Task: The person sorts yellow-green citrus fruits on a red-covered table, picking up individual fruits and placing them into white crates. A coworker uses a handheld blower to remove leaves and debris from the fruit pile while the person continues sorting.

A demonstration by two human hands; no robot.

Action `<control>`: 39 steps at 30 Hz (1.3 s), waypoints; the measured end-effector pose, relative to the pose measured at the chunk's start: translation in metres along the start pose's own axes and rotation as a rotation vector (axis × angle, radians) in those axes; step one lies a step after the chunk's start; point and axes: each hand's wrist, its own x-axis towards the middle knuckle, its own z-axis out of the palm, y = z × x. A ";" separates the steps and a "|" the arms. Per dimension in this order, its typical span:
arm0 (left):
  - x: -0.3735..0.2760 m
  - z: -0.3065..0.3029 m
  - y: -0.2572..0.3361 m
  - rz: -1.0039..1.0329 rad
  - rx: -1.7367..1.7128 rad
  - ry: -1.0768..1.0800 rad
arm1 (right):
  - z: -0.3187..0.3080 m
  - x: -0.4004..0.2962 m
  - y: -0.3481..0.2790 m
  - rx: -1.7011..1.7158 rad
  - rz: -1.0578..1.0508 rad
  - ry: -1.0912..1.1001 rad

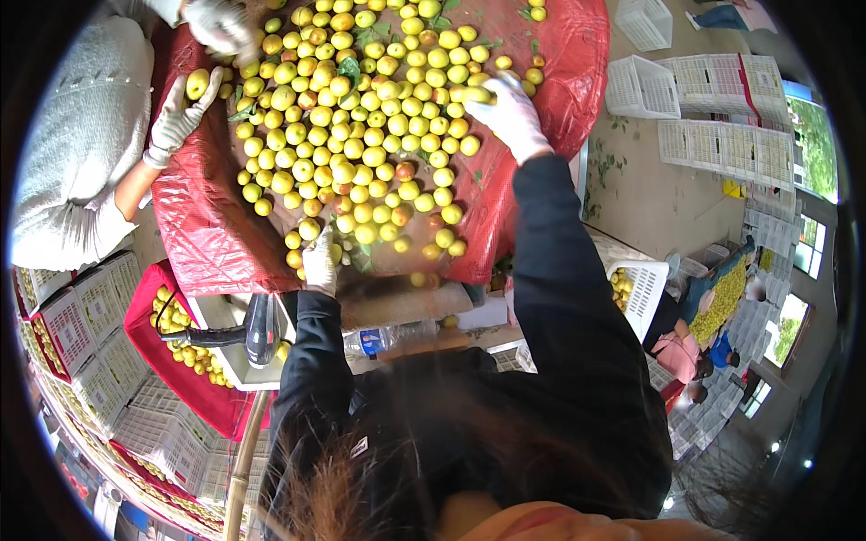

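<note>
Many round yellow-green fruits [352,149], some with reddish-brown patches, lie with a few leaves on a table surface edged by red plastic sheeting [210,230]. My left hand [320,265], in a whitish glove, is at the near edge with its fingers around a fruit [336,253], partly hidden. At the right side of the pile, my right hand [511,118], also gloved, has its fingertips on a yellow-green fruit [477,95]. Several loose fruits lie just beyond and beside it.
A co-worker's gloved hand [177,122] holds a fruit at left; their other hand [220,27] is blurred above. A red-lined container [145,331] of fruit, a dark bottle-shaped object [262,331] and a white crate [649,291] flank me. Stacked crates [724,152] and other people are at right.
</note>
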 end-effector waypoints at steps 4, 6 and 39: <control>-0.034 0.012 0.033 -0.091 0.043 -0.251 | 0.022 0.035 0.014 0.785 0.280 -0.257; -0.025 0.026 0.044 0.175 0.187 -0.325 | 0.022 0.035 0.016 0.799 0.267 -0.280; -0.159 0.282 0.231 0.249 0.238 -1.416 | -0.040 -0.260 -0.048 2.785 0.488 0.030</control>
